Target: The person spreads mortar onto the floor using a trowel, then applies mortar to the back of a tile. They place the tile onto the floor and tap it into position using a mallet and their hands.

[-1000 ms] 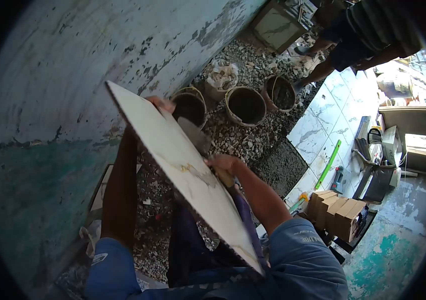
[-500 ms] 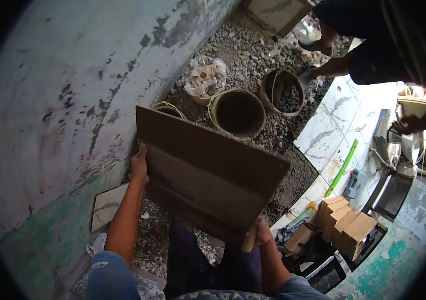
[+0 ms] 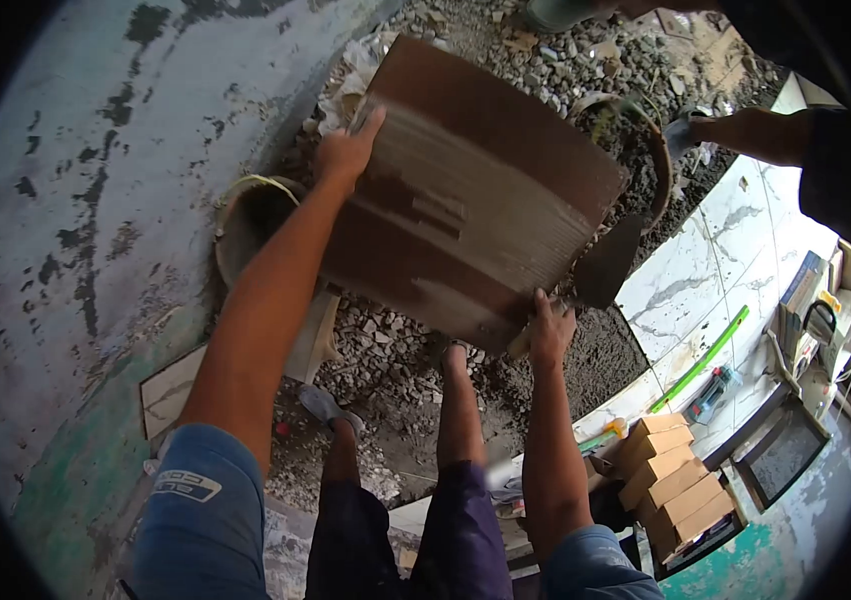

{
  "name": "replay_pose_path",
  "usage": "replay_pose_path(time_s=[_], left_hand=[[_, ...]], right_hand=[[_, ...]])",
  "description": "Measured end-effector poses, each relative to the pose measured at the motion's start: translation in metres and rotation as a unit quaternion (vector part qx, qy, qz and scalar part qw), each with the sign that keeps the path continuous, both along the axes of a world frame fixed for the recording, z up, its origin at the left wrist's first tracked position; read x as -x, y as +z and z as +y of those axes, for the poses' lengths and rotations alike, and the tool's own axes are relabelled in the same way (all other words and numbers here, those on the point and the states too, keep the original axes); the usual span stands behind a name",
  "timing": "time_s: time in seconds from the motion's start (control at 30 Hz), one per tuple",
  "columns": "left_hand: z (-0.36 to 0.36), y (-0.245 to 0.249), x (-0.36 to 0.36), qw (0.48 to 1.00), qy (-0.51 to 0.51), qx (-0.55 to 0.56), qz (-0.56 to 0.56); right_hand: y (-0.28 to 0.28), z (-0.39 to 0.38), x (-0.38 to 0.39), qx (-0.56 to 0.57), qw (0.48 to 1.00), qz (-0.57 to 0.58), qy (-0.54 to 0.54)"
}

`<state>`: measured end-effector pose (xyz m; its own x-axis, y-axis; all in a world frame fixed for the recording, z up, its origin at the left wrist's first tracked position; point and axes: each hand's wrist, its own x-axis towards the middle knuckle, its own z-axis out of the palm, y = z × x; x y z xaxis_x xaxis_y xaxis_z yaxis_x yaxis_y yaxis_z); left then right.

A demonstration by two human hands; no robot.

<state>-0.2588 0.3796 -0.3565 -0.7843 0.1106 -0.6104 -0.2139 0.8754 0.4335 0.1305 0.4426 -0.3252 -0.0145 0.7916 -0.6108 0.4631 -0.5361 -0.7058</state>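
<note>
A large tile (image 3: pixel 466 200), its brown back smeared with a grey band of wet cement, is held out in front of me at a slant. My left hand (image 3: pixel 348 158) grips its left edge, with the thumb over the face. At the lower right corner my right hand (image 3: pixel 551 328) holds the tile's edge along with a trowel. The dark trowel blade (image 3: pixel 609 262) sticks out beyond the tile, and its wooden handle shows below the fingers. Under the tile's right side lies a bed of wet mortar (image 3: pixel 596 360), beside laid white marbled tiles (image 3: pixel 686 260).
Loose gravel (image 3: pixel 386 345) covers the ground near my feet. One bucket (image 3: pixel 251 225) stands by the wall, another (image 3: pixel 661 170) at the far right near a person's leg (image 3: pixel 756 135). A green straightedge (image 3: pixel 701 360), a power tool (image 3: pixel 714 390) and cardboard boxes (image 3: pixel 671 475) lie right.
Both hands have carried the tile forward, away from my body, and the cement smear shows more clearly. The trowel blade has come into view. My view has shifted, showing my legs and feet.
</note>
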Motion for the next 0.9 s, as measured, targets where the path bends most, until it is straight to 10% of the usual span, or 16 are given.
replay_pose_path(time_s=[0.1, 0.3, 0.57, 0.67, 0.73, 0.77, 0.9], left_hand=[[-0.002, -0.069, 0.013, 0.991, -0.045, -0.026, 0.127], [0.002, -0.040, 0.008, 0.980, -0.191, 0.034, 0.051], [-0.175, 0.055, -0.002, 0.926, -0.047, -0.024, 0.374], [-0.298, 0.030, 0.015, 0.920, 0.063, 0.158, 0.354], [-0.343, 0.021, 0.021, 0.956, 0.279, -0.093, -0.011], [-0.401, -0.062, 0.027, 0.944, 0.254, -0.190, -0.093], [-0.410, -0.081, 0.025, 0.949, 0.231, -0.200, -0.081]], right_hand=[[-0.043, 0.001, 0.008, -0.030, 0.998, -0.050, 0.030], [-0.065, -0.017, -0.014, -0.077, 0.992, -0.085, 0.050], [0.081, -0.054, 0.001, -0.008, 0.925, -0.191, 0.329], [0.129, -0.076, 0.045, 0.034, 0.814, -0.155, 0.559], [0.130, -0.097, 0.079, 0.011, 0.765, -0.139, 0.629], [0.124, -0.107, 0.096, -0.038, 0.712, -0.089, 0.695], [0.115, -0.152, 0.177, -0.008, 0.673, -0.111, 0.731]])
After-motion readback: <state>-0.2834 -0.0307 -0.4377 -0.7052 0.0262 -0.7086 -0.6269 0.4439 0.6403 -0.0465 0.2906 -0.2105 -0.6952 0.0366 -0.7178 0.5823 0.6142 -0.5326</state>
